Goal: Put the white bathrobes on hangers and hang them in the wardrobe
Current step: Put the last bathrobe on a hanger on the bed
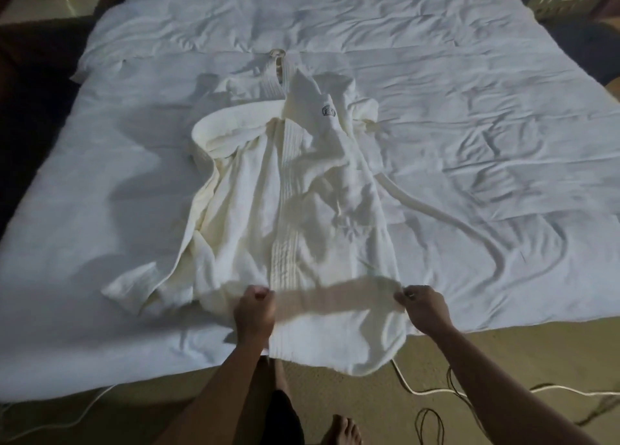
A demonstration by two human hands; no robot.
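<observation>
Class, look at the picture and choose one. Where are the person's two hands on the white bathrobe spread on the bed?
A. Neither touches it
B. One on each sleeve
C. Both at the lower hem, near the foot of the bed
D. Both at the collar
C: the left hand and the right hand each grip the bottom edge of the white terry-cloth bathrobe, far from its collar.

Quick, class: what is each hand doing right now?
Left hand: fingers curled, gripping the bathrobe near its hem.
Right hand: fingers pinching the same bathrobe's hem edge.
</observation>
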